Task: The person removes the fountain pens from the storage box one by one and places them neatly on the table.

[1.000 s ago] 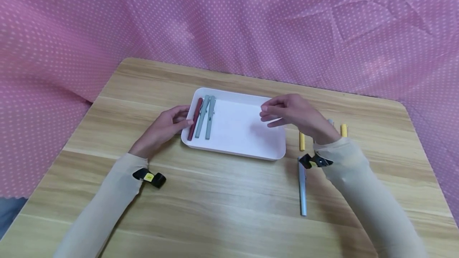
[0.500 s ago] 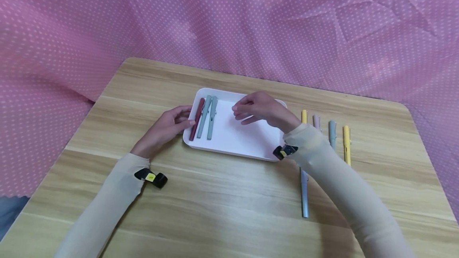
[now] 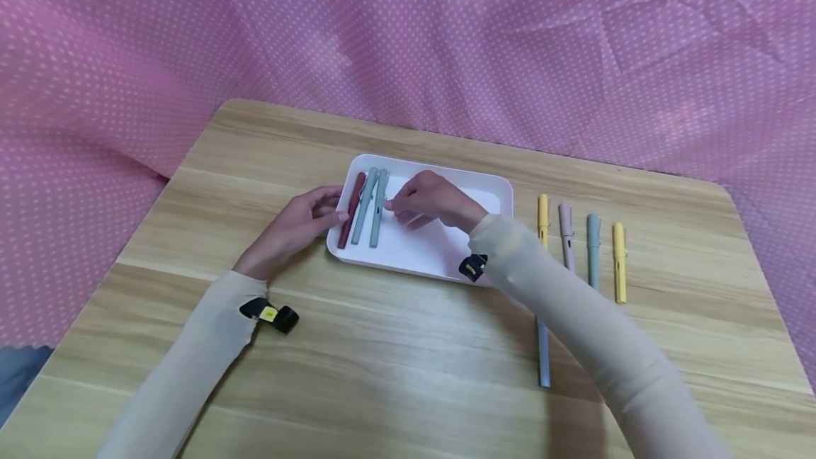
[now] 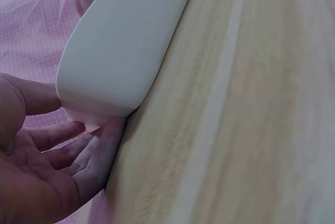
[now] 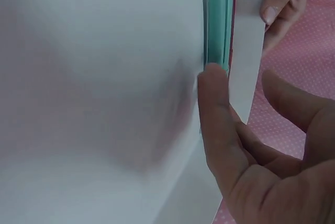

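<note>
At the left end of the white tray [image 3: 440, 250], my left hand [image 3: 296, 229] grips the wall, thumb over the rim and fingers outside. In the left wrist view the same hand [image 4: 57, 166] holds the tray's end [image 4: 112, 62]. A dark red pen [image 3: 352, 211] and two grey-green pens [image 3: 365, 207] lie side by side in the tray's left part. My right hand [image 3: 433, 200] is over the tray, beside the right-hand green pen [image 3: 379, 210]. The right wrist view has an index finger at the green pen [image 5: 216, 22], the thumb apart; whether it touches cannot be told.
Right of the tray, on the wooden table [image 3: 357, 374], lie a yellow pen [image 3: 543, 214], a mauve pen [image 3: 567, 232], a blue-grey pen [image 3: 593, 246] and another yellow pen [image 3: 620, 261]. A blue pen [image 3: 543, 356] is partly under the right sleeve. A pink dotted cloth [image 3: 408, 41] hangs behind.
My right hand has moved left across the tray, from its right end to the green pens, uncovering the pens on the right. The left hand stays at the tray's left end.
</note>
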`<state>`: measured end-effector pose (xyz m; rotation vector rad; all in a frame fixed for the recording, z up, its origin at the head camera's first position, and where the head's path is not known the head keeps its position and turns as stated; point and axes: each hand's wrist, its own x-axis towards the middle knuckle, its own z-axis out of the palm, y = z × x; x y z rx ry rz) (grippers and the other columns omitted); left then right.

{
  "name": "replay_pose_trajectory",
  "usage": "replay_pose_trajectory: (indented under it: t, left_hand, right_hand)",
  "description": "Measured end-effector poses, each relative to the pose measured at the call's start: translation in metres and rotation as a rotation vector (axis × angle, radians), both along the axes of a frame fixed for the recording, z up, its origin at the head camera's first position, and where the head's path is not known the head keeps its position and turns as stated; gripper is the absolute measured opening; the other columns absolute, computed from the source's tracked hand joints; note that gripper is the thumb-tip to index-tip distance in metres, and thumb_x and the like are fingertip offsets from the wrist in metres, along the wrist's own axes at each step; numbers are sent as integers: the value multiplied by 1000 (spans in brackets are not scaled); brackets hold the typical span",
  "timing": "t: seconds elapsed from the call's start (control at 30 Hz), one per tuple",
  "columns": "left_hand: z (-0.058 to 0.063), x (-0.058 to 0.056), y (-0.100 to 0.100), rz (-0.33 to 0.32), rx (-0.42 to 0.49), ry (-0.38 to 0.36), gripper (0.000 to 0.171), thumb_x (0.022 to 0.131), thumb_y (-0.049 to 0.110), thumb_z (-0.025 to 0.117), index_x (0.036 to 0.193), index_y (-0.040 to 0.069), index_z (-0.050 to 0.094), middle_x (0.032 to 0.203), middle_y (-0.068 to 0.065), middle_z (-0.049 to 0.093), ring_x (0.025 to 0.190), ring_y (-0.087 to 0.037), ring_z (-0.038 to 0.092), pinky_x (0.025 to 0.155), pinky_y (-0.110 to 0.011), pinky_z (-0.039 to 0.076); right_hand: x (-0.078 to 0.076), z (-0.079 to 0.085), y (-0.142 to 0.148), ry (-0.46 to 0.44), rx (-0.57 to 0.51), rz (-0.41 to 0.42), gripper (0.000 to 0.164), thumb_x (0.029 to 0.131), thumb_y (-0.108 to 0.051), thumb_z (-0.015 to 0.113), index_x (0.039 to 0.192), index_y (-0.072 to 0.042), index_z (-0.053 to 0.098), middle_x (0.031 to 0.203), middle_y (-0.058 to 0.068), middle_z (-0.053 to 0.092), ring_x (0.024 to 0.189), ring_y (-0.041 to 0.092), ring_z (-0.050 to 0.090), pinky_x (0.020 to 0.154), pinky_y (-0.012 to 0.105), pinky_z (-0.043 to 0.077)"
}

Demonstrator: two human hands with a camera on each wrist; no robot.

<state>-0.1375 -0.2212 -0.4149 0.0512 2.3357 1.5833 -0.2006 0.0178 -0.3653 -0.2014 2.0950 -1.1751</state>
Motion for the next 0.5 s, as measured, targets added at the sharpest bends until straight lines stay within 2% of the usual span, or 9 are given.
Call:
replay_pose_trajectory:
  t: [0.17,0.4,0.5]
  left_hand:
    - [2,1,1,-3,8,16,57,94,24,60,144,10,37,131,-12,52,118,-25,51,102,-40,40]
    - [2,1,1,6,24,11,57,93,23,61,143,10,38,130,-12,52,117,-24,52,101,-40,41]
    - [2,1,1,2,17,12,56,94,22,61,144,10,38,130,-11,53,117,-24,52,101,-41,41]
  right_hand:
    - [-1,-2,-10,20,60,-15,30,86,-23,71,103,2,67,98,16,67,87,26,66,71,32,57]
    - [-4,-12,-26,116,209,-27,31,82,-29,75,88,0,67,79,12,68,65,18,64,62,28,56]
    - [-6,-15,-33,121,261,-27,32,81,-32,75,85,-1,65,73,11,66,59,17,63,58,28,56]
